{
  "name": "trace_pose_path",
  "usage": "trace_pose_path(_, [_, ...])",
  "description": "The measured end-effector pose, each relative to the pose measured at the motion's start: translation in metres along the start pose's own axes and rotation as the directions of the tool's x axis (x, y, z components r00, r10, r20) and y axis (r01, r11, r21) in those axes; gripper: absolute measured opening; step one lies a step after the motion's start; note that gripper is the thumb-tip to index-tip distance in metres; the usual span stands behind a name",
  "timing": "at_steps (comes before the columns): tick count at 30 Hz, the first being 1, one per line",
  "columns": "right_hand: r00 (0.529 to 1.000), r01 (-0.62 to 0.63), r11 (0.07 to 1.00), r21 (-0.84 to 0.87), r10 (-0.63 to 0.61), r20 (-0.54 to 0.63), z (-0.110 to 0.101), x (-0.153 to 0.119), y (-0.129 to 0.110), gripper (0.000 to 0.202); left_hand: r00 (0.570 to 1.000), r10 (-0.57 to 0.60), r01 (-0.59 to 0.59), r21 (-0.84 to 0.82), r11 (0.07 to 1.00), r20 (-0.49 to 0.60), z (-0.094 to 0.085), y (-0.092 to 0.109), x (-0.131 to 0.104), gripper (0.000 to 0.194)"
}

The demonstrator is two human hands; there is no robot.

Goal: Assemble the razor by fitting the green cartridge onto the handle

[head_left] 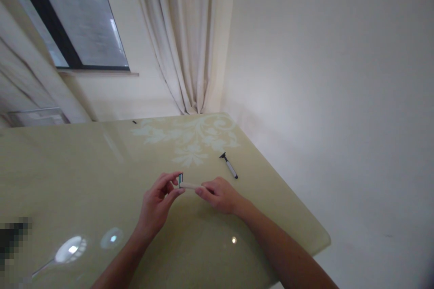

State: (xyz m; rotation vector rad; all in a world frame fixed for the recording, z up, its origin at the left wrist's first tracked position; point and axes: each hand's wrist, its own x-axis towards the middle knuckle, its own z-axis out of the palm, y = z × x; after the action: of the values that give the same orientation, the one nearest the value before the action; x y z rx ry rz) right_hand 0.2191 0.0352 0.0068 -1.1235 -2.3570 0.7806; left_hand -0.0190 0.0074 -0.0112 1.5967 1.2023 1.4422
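Observation:
A razor with a pale handle (190, 185) is held between both hands above the glossy table. My left hand (158, 198) pinches its dark and teal head (180, 180) between thumb and fingertips, at the top and bottom ends. My right hand (219, 195) is closed round the other end of the handle, hiding that part. A second razor (231, 168), grey and black, lies on the table beyond my right hand, its head pointing away to the left.
The pale green table (84, 180) has a white floral pattern near its far corner. A small dark piece (134, 122) lies by the far edge. Curtains (183, 31) and a window stand behind; a white wall borders the right side.

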Motion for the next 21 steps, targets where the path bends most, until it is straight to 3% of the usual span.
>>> trace_pose_path(4, [0.998,-0.042,0.999,-0.011,0.041,-0.055,-0.0015,0.0000,0.0002,0.063,1.000,-0.011,0.011,-0.008,1.000,-0.007,0.0010,0.0003,-0.0003,0.032])
trace_pose_path(9, [1.000,0.022,0.999,0.034,-0.022,-0.010,-0.0002,-0.0004,-0.0015,0.060,1.000,0.009,-0.008,-0.013,1.000,0.015,0.0035,0.0023,0.0010,0.032])
trace_pose_path(14, [0.996,-0.051,0.998,-0.028,0.049,-0.069,-0.0037,0.0001,0.0024,0.062,1.000,-0.012,0.012,-0.013,1.000,-0.016,0.0012,0.0013,0.0007,0.032])
trace_pose_path(18, [1.000,0.023,0.998,0.055,-0.022,-0.012,-0.0013,-0.0019,-0.0022,0.059,1.000,0.010,-0.010,-0.010,1.000,0.012,0.0019,0.0035,0.0003,0.032])
trace_pose_path(21, [1.000,0.019,1.000,0.009,-0.019,-0.021,-0.0017,-0.0018,0.0008,0.059,1.000,0.005,-0.005,-0.014,1.000,-0.007,0.0027,0.0056,0.0011,0.032])
